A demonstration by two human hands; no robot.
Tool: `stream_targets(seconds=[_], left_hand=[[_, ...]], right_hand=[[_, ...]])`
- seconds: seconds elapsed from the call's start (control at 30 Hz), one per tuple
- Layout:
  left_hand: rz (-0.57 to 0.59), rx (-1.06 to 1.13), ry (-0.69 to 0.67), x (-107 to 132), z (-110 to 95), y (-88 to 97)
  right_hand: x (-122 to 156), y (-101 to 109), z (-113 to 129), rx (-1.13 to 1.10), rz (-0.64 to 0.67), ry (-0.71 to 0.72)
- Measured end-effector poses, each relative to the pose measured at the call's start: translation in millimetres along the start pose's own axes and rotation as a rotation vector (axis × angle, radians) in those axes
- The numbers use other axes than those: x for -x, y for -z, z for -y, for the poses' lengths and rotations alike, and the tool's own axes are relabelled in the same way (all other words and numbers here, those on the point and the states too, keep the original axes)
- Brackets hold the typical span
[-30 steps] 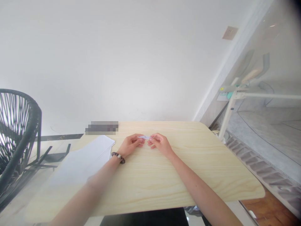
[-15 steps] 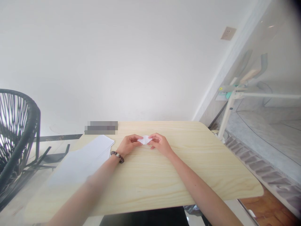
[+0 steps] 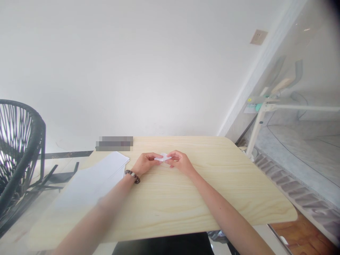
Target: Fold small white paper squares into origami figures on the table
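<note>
A small piece of folded white paper [image 3: 163,158] is held between my two hands above the middle of the wooden table [image 3: 164,198]. My left hand [image 3: 145,163] pinches its left side between thumb and fingers; a dark beaded bracelet [image 3: 132,175] circles that wrist. On the other side, my right hand [image 3: 180,162] grips the right part of the paper with thumb and forefinger, the other fingers curled below. The fingertips cover part of the folds. White paper sheets [image 3: 92,179] lie in a stack left of my left hand, partly behind my forearm.
At the table's back left is a pixelated dark object [image 3: 114,143]. A dark woven chair [image 3: 37,124] stands to the left. The white wall [image 3: 159,71] rises behind the table. To the right are a white metal frame [image 3: 256,129] and a grey bed skirt [image 3: 297,191].
The folded paper looks flatter and tilted differently, with my fingertips shifted slightly on it and my left thumb further over its top. The forearms stay nearly where they were.
</note>
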State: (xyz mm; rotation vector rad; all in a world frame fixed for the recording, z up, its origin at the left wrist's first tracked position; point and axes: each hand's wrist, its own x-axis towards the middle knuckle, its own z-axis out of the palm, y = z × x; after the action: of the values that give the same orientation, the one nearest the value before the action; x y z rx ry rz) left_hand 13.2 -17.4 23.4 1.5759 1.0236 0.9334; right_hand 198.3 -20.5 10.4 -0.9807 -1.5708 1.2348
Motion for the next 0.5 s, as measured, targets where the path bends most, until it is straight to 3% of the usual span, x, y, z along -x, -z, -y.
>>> stream_targets(seconds=[0.5], left_hand=[[0.025,-0.046,-0.002,1.5,0.4,-0.8]], right_hand=[[0.8,0.1,0.3,0.041,-0.023,0.028]])
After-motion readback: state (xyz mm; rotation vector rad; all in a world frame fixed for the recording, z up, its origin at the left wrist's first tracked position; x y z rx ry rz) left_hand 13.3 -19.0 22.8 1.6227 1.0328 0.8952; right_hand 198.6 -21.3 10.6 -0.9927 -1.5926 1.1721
